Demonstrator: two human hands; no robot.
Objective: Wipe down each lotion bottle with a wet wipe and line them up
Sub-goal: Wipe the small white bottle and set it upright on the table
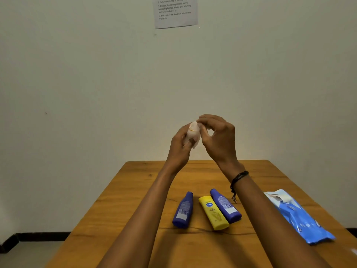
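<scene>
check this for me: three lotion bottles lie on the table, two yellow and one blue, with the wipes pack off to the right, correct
Not quite: the head view shows two blue bottles and one yellow bottle between them. The three do lie on the table, and the wipes pack is to their right.

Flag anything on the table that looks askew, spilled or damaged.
No spill or damage shows. The three bottles lie flat and fan apart: the left blue bottle sits off by itself, while the yellow bottle and right blue bottle touch. The wipes pack has its flap peeled open.
</scene>
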